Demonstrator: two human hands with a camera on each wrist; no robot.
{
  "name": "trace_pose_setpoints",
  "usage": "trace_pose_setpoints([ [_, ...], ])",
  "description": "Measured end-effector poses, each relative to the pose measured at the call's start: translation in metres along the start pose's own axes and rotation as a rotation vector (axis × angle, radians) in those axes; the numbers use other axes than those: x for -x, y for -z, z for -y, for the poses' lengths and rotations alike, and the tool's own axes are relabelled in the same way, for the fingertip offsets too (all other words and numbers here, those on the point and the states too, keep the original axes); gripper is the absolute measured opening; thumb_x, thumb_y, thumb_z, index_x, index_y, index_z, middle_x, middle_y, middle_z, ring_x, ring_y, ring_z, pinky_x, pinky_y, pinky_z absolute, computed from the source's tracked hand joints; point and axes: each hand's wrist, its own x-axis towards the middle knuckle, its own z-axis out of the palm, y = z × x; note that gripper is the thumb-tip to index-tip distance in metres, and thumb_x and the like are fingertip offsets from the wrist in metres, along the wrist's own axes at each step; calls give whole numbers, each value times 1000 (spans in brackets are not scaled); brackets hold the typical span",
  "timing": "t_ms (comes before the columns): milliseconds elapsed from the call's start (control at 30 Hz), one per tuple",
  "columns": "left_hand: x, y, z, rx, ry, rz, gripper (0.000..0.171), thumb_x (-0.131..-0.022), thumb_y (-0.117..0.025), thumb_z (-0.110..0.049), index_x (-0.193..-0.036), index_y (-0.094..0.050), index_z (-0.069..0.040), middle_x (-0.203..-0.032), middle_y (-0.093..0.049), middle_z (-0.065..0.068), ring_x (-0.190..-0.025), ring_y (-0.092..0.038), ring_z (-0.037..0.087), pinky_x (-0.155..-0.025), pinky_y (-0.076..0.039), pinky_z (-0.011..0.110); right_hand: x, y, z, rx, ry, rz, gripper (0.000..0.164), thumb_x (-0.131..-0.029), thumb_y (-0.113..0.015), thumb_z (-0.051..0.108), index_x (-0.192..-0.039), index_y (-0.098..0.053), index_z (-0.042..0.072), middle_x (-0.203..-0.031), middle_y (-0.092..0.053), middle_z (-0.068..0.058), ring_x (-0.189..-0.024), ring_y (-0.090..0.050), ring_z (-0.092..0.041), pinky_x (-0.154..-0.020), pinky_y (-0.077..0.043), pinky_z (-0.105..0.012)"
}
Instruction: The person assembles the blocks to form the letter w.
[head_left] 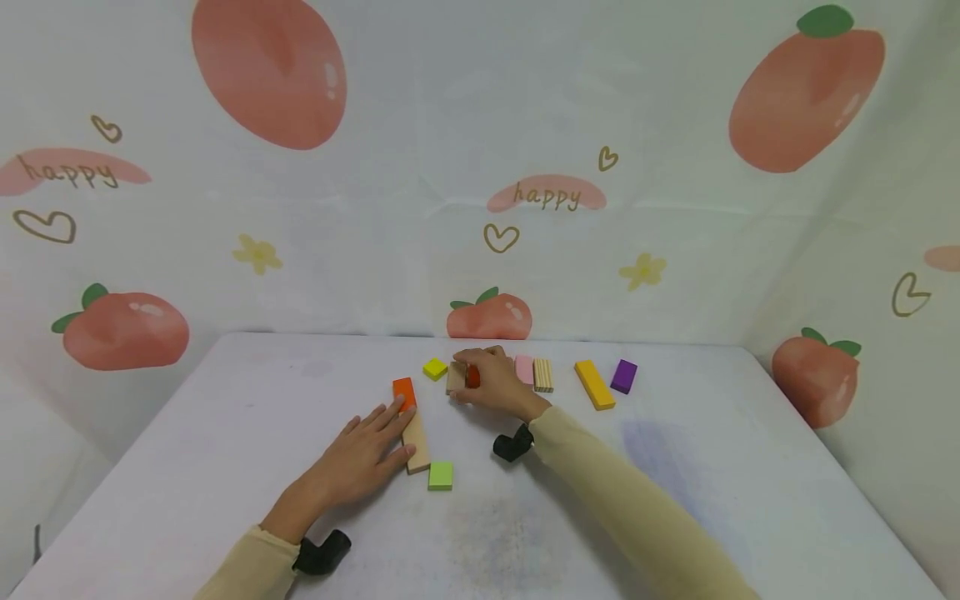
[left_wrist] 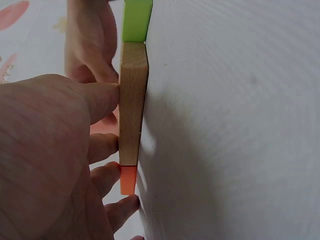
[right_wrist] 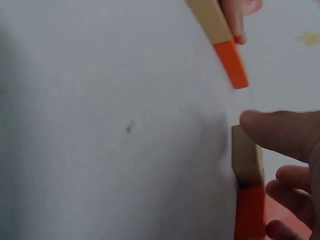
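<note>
Beige sleeves, two. Left hand spread, fingers straight, touching one orange block and one long wooden block, left of centre. Right hand arched mid-frame, thumb and forefinger pinching one short tan block; one red block beside it. One green block lower centre; one purple block right.

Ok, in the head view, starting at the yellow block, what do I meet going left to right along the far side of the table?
Yellow block → light wooden block → red block → pink block → striped block → long amber block → purple block.
</note>
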Motion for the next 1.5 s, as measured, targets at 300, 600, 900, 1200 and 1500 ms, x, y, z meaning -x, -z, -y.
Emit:
trace_pose_setpoints([
  [300,0,0,0,0,1,-2,62,-106,-50,-44,-155,-42,-6,-164,-29,15,-147,-31,44,-113,-23,70,-6,-4,4,47,-20,7,57,-85,-84,24,-135,-65,7,-139,-60,-10,-131,-37,-35,-100,-31,-54],
  [600,0,0,-1,1,15,9,62,-106,-51,-43,-155,-41,-6,-164,-28,15,-147,-30,44,-114,-22,70,21,6,7,-170,-2,37,58,-81,-88,25,-131,-68,4,-123,-66,-5,-109,-58,-21,-98,-50,-36],
  [900,0,1,-2,6,18,2,62,-106,-52,-42,-155,-42,-6,-164,-29,16,-147,-30,44,-114,-21,70,63,4,8,-256,50,110,55,-77,-91,29,-123,-71,6,-117,-69,2,-101,-60,-16,-91,-52,-31],
  [1200,0,-1,0,6,23,-3,62,-105,-53,-41,-155,-41,-6,-164,-28,16,-148,-29,44,-114,-21,69,77,-5,8,-265,64,103,54,-76,-92,30,-122,-72,10,-118,-67,5,-107,-59,-13,-96,-51,-31],
  [1500,-1,-1,0,2,23,-9,62,-105,-53,-41,-155,-41,-6,-164,-28,16,-148,-29,44,-115,-21,69,79,-9,8,-261,64,75,56,-73,-94,29,-122,-72,12,-116,-66,7,-105,-58,-13,-96,-50,-32],
])
